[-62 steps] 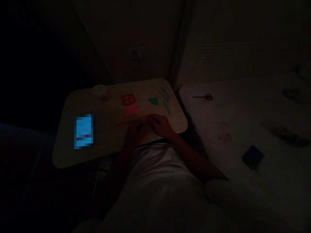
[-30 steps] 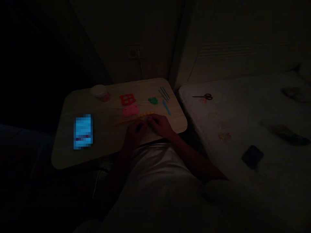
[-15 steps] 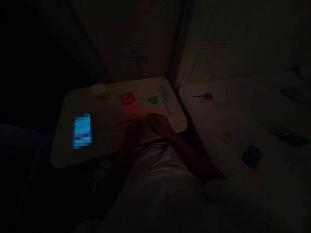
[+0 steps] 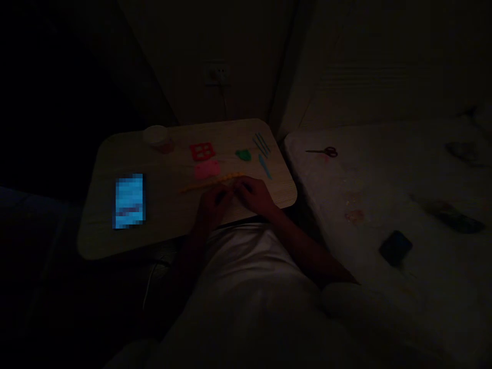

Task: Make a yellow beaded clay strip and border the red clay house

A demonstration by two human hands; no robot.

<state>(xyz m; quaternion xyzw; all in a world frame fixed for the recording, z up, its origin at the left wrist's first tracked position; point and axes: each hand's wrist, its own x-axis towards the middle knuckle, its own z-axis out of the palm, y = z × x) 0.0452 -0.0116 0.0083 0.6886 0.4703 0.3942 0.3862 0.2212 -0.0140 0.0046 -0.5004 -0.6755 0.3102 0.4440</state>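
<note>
The scene is very dark. My left hand [image 4: 210, 207] and my right hand [image 4: 254, 196] rest close together near the front edge of a small wooden table [image 4: 107, 241]. Both lie just in front of a long thin orange strip [image 4: 209, 183] that runs across the tabletop. The fingers of both hands look curled, but the darkness hides whether they grip anything. Beyond the strip lie a pink slab [image 4: 207, 168], a red cut-out frame [image 4: 202, 150] and a green lump [image 4: 243, 155].
A lit phone screen [image 4: 129, 200] glows at the table's left. A small tub [image 4: 157, 137] stands at the back left, thin blue tools [image 4: 263, 151] at the back right. A bed to the right carries scissors [image 4: 323, 151] and a dark object [image 4: 395, 247].
The view has shifted slightly. My hands stay in nearly the same place by the orange strip.
</note>
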